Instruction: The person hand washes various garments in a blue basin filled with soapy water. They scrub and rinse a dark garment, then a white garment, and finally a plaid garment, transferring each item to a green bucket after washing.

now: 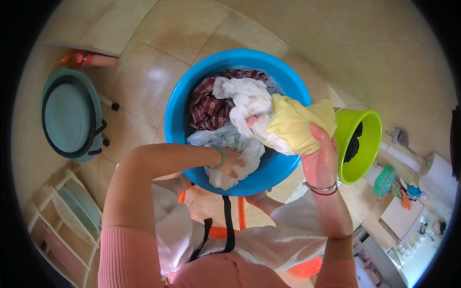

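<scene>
Basin, blue, round (178, 120): landmark for the head view, the only view on my feed. Contents: maroon plaid cloth (207, 105) toward the far left; suds (274, 86) along the far right inner wall; white cloth (248, 96) heaped across the middle; pale cloth (242, 143) bunched toward the near side.

Item, right hand (321, 157): grip closed, thumb laid over the bunched yellow cloth (300, 119), fingers mostly hidden by it. I have this cloth up over the basin's right rim, touching the white cloth; whether the two are joined I cannot tell.

Item, left hand (231, 162): just inside the basin's near rim, fingers loosely spread on the pale cloth. From here I cannot tell whether this grip pinches any fabric.

Item, lime-green bucket (373, 144): just right of the basin; dark cloth (354, 143) inside.

Item, grey-green tub (69, 117): well left of the basin.

Progress, by my judgement: partway through the load. Dark cloth lies apart in the bucket; yellow cloth is lifted and in hand; plaid, white and pale cloths make up what is left in the basin. Whether any piece is finished, I cannot tell.
</scene>
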`<state>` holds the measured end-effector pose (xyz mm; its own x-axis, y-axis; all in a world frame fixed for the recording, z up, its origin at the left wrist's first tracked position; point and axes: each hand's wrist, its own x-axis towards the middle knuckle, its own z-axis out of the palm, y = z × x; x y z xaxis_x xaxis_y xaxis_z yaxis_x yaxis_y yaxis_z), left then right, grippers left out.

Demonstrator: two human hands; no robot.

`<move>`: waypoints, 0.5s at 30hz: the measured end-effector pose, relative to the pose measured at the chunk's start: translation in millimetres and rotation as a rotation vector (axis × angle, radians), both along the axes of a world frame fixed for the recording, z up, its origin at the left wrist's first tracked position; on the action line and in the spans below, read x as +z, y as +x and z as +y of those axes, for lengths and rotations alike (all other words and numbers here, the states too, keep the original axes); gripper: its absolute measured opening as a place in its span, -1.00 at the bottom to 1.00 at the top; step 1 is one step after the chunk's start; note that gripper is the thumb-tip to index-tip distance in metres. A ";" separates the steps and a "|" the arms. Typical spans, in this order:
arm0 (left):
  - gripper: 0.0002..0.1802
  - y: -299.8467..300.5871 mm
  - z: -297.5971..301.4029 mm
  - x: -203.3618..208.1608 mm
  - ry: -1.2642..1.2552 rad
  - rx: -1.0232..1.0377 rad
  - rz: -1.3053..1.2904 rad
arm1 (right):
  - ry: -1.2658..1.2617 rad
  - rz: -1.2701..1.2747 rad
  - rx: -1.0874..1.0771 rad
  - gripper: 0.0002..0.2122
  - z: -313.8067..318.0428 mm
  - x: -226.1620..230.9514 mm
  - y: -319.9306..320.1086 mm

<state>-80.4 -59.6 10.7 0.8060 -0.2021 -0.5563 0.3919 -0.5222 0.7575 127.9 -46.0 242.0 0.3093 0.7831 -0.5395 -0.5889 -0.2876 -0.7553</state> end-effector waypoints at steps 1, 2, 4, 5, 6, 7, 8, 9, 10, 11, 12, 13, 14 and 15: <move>-0.33 -1.6 4.7 3.2 -0.011 0.019 0.007 | -0.018 -0.009 0.059 -0.64 2.1 -6.6 1.7; -0.34 -4.1 9.2 6.4 -0.022 0.040 0.016 | -0.020 -0.181 0.165 -0.61 6.8 -19.8 6.7; -0.42 10.3 33.0 23.2 0.027 0.121 0.019 | -0.167 -0.772 0.519 -0.56 12.4 -43.4 39.5; -0.46 14.5 45.6 29.2 0.053 0.169 0.028 | -0.245 -1.056 0.707 -0.54 12.6 -60.7 55.1; -0.52 13.2 56.9 32.2 0.068 0.296 -0.012 | -0.299 -1.098 0.741 -0.42 8.6 -87.2 66.6; -0.58 8.7 64.8 30.5 0.080 0.426 -0.046 | -0.252 -1.130 0.716 -0.38 9.1 -98.8 64.1; -0.56 5.2 72.7 25.5 0.182 0.583 -0.255 | -0.209 -1.164 0.688 -0.35 9.3 -108.8 59.3; -0.53 1.1 78.1 21.4 0.287 0.740 -0.459 | -0.162 -1.191 0.665 -0.31 8.4 -119.5 55.8; -0.47 9.1 86.0 21.7 0.482 0.668 -0.525 | 0.054 -1.369 0.685 -0.19 8.4 -142.5 60.9; -0.41 18.2 93.2 21.3 0.675 0.590 -0.592 | 0.072 -1.551 0.808 -0.19 4.4 -156.5 67.7; -0.38 16.0 94.2 10.4 0.736 0.530 -0.536 | 0.118 -1.711 0.936 -0.18 8.4 -168.2 59.2; -0.34 17.6 93.3 -5.1 0.785 0.468 -0.499 | 0.149 -1.883 1.065 -0.18 11.4 -176.3 54.1; -0.30 18.4 93.0 -20.4 0.834 0.405 -0.461 | 0.169 -1.894 1.075 -0.24 11.1 -196.8 52.2; -0.29 21.9 95.9 -33.9 0.849 0.384 -0.399 | 0.117 -1.850 1.098 -0.27 6.7 -224.1 59.2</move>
